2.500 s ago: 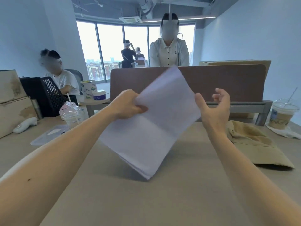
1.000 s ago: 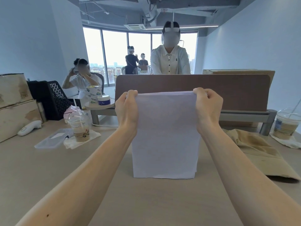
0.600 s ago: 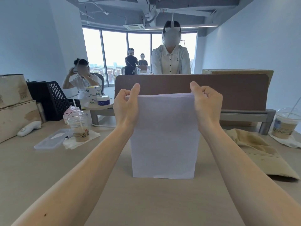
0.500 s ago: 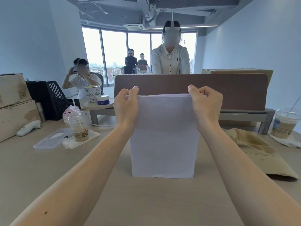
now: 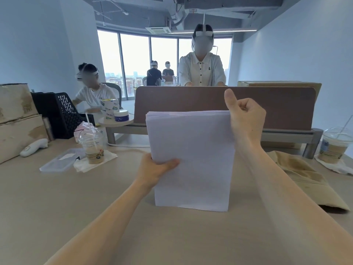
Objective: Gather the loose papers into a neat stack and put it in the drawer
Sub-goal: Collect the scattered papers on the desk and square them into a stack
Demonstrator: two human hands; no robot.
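Your left grip [image 5: 154,169] slid down off the top corner and now pinches the left edge of the paper stack [image 5: 193,150]. It still stands upright on the counter [image 5: 95,197]. Your right grip [image 5: 246,119] is curled empty, thumb up, against its top-right edge.

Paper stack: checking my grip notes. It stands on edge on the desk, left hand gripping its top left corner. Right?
Not quite: the head view shows the left hand gripping the left edge of the paper stack about halfway down, not at the top corner. It does stand on edge on the desk.
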